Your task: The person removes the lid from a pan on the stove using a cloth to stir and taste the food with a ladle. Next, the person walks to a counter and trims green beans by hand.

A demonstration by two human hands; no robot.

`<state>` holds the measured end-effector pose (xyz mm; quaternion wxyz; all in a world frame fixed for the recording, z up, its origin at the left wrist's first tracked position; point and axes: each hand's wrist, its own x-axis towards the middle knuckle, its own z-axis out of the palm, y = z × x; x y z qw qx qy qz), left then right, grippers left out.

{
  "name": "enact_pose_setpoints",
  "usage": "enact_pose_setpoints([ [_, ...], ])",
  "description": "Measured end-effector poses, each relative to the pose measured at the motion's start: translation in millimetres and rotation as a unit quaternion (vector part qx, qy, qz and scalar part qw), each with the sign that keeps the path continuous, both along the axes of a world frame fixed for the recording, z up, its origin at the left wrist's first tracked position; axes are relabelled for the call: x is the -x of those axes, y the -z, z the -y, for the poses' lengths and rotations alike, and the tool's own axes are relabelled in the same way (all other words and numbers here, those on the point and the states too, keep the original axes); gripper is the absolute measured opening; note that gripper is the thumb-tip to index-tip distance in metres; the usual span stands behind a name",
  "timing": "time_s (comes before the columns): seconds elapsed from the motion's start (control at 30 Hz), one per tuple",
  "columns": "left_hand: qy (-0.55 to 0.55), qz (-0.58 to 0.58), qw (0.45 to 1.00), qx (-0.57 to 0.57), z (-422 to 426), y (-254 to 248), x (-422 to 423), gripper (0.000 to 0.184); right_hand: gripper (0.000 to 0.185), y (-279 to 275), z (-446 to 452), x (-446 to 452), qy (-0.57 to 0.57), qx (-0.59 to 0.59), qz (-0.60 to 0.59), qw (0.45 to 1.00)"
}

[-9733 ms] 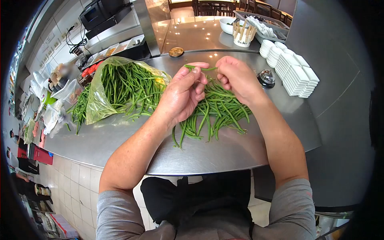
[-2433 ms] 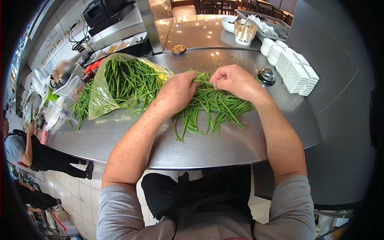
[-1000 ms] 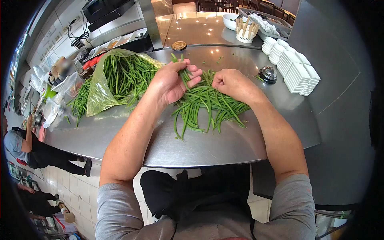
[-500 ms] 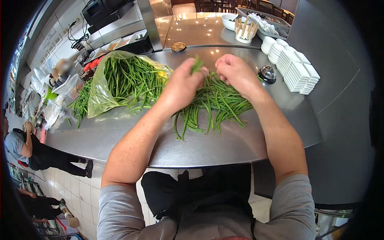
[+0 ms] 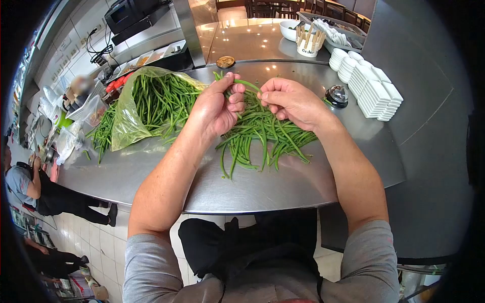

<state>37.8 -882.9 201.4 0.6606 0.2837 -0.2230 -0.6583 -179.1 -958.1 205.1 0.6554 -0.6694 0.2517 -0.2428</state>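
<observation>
My left hand (image 5: 221, 103) is closed round a green bean (image 5: 246, 84) that reaches across to the right. The fingertips of my right hand (image 5: 290, 102) pinch the other end of the same bean. Below both hands a loose pile of green beans (image 5: 273, 134) lies on the steel counter (image 5: 242, 189), partly hidden by the hands. To the left, an open yellowish plastic bag (image 5: 125, 132) lies on its side, with more green beans (image 5: 164, 101) spilling from its mouth.
A call bell (image 5: 337, 96) and stacked white dishes (image 5: 371, 91) stand at the right. Behind them are an "Order" cup (image 5: 307, 48) and a white bowl (image 5: 288, 31). A small round dish (image 5: 225, 62) sits at the back. At far left stands another person (image 5: 33, 184).
My left hand has turned over and opened out to show its curled fingers. My right hand has come lower and left, and a bean now stretches between both hands.
</observation>
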Motion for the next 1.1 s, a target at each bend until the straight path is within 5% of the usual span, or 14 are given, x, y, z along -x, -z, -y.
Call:
enact_pose_setpoints([
  [0.37, 0.025, 0.042, 0.999, 0.021, -4, 0, 8, 0.015, 0.011, -4, 3, 3, 0.0, -0.002, -0.01, 1.0],
  [0.4, -0.003, 0.104, 0.993, 0.059, -6, -2, 14, 0.015, 0.012, -1, 5, 3, 0.063, 0.139, -0.083, 0.985],
  [0.47, -0.057, 0.225, 0.963, 0.134, -12, -5, 28, 0.015, 0.015, 2, 8, 4, 0.18, 0.405, -0.218, 0.87],
  [0.57, -0.125, 0.329, 0.918, 0.185, -22, -17, 34, 0.016, 0.024, 6, 18, 18, 0.209, 0.465, -0.21, 0.834],
  [0.67, -0.125, 0.212, 0.96, 0.133, -7, -16, 18, 0.022, 0.032, 14, 21, 18, 0.157, 0.393, -0.161, 0.891],
  [0.87, -0.072, 0.193, 0.978, 0.037, 3, -1, 5, 0.021, 0.027, 29, 7, -15, 0.135, 0.404, -0.289, 0.858],
  [0.93, -0.053, 0.291, 0.953, 0.061, 5, 6, 1, 0.019, 0.021, 28, 7, -17, 0.143, 0.409, -0.279, 0.857],
  [1.03, -0.149, 0.668, 0.703, 0.191, -2, 13, 12, 0.018, 0.016, 18, 5, -8, 0.167, 0.422, -0.251, 0.855],
  [1.1, -0.111, 0.714, 0.669, 0.171, -9, 13, 22, 0.02, 0.016, 11, -1, -3, 0.18, 0.43, -0.229, 0.855],
])
